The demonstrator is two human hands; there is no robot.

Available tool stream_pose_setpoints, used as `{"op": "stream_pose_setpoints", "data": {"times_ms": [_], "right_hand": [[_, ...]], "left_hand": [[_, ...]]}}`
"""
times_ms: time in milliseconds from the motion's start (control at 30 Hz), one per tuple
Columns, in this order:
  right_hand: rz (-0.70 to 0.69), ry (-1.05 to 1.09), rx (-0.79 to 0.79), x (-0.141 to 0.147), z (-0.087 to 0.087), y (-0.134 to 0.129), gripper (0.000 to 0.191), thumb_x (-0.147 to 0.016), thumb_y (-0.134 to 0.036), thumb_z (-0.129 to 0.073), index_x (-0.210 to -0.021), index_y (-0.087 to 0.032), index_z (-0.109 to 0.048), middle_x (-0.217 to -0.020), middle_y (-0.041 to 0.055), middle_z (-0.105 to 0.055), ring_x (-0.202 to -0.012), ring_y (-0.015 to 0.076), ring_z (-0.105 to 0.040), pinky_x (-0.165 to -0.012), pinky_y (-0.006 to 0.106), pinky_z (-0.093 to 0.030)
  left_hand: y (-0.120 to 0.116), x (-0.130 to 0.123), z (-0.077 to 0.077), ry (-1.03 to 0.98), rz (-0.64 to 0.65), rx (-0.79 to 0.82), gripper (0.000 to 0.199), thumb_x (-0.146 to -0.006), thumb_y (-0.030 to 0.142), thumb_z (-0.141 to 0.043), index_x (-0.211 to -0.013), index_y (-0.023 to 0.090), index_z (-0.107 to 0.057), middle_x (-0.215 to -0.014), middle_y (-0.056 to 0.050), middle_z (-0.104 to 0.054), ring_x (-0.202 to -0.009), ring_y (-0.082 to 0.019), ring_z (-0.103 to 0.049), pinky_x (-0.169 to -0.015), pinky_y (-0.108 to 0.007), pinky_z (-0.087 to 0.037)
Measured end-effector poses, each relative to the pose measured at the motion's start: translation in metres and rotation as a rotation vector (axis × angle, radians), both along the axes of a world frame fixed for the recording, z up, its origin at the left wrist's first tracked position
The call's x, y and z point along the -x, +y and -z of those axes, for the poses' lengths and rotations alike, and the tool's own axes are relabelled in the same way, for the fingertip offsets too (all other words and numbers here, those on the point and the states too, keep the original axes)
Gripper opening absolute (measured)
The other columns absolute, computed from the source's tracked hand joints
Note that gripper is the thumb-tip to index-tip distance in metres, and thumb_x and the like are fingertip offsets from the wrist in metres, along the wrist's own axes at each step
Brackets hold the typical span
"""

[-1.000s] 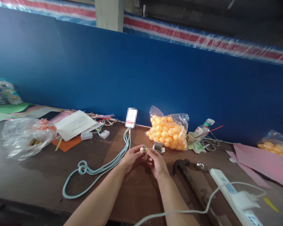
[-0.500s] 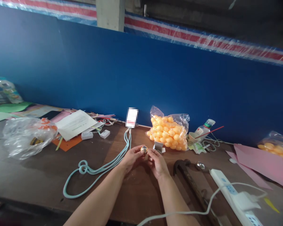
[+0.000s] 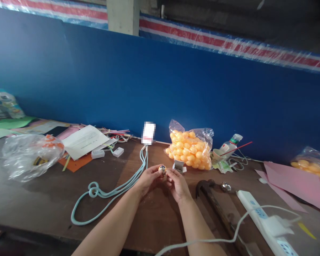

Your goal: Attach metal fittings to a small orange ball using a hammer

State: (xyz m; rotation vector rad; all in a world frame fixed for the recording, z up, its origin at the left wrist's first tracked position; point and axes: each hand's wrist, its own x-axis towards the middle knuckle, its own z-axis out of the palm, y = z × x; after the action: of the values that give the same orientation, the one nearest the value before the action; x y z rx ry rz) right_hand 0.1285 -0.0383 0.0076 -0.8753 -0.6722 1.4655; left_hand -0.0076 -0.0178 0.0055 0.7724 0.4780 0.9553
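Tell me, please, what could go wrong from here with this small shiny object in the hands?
1. The small shiny object is pinched in the left hand, so it might slip out.
2. The white cable crosses the right forearm in this view; moving that arm could perhaps snag it.
3. The hammer lies beside that forearm and might get bumped.

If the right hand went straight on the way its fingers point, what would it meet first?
Probably the shiny ball in the left hand, just ahead of the right hand; whether they already touch is unclear.
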Motion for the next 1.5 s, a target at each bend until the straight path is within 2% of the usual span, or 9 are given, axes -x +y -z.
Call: {"op": "stream_pose_setpoints", "data": {"times_ms": [233, 600, 800, 1200, 1500], "right_hand": [[-0.012, 0.04, 0.003, -0.0005, 0.0025, 0.0002, 0.021, -0.06, -0.028, -0.08, -0.071, -0.016, -0.068, -0.06, -0.0039, -0.049, -0.05, 0.0047, -0.033, -0.042, 0.018, -0.025], [-0.004, 0.021, 0.001, -0.0006, -0.0002, -0.0003, 0.022, -0.058, -0.028, -0.081, -0.072, -0.016, -0.069, -0.061, -0.003, -0.05, -0.05, 0.005, -0.034, -0.042, 0.017, -0.025], [-0.012, 0.03, -0.004, -0.0004, 0.0, -0.0008, 0.022, -0.059, -0.027, -0.081, -0.071, -0.015, -0.068, -0.056, -0.0043, -0.047, -0.049, 0.0045, -0.033, -0.042, 0.017, -0.024], [-0.016, -0.01, 0.006, 0.0007, 0.0008, -0.0019, 0.024, -0.059, -0.03, -0.081, -0.07, -0.016, -0.065, -0.057, -0.0048, -0.048, -0.05, 0.0045, -0.035, -0.042, 0.017, -0.024], [-0.025, 0.013, 0.026, 0.0007, 0.0001, -0.0027, 0.025, -0.06, -0.029, -0.082, -0.069, -0.015, -0.064, -0.054, -0.0055, -0.044, -0.05, 0.0044, -0.034, -0.042, 0.016, -0.025]], "left_hand": [[-0.0011, 0.0, -0.0029, -0.026, -0.009, 0.024, 0.038, -0.071, 0.027, -0.073, -0.105, 0.011, -0.064, -0.083, -0.007, -0.062, -0.067, -0.009, -0.056, -0.066, -0.022, -0.044], [-0.0003, -0.0002, -0.0004, -0.016, -0.004, 0.009, 0.042, -0.071, 0.029, -0.073, -0.107, 0.01, -0.063, -0.09, -0.01, -0.063, -0.072, -0.011, -0.058, -0.07, -0.025, -0.045], [0.0, -0.0008, 0.0004, -0.044, 0.01, 0.006, 0.039, -0.072, 0.027, -0.072, -0.106, 0.011, -0.063, -0.084, -0.007, -0.062, -0.07, -0.01, -0.057, -0.069, -0.023, -0.045], [0.0029, -0.0007, 0.0048, 0.015, -0.058, 0.057, 0.037, -0.073, 0.025, -0.071, -0.106, 0.011, -0.064, -0.091, -0.01, -0.064, -0.07, -0.01, -0.059, -0.064, -0.02, -0.047], [0.003, -0.0021, 0.0045, 0.007, -0.073, 0.076, 0.036, -0.074, 0.026, -0.071, -0.105, 0.01, -0.064, -0.086, -0.009, -0.065, -0.069, -0.011, -0.06, -0.062, -0.021, -0.047]]}}
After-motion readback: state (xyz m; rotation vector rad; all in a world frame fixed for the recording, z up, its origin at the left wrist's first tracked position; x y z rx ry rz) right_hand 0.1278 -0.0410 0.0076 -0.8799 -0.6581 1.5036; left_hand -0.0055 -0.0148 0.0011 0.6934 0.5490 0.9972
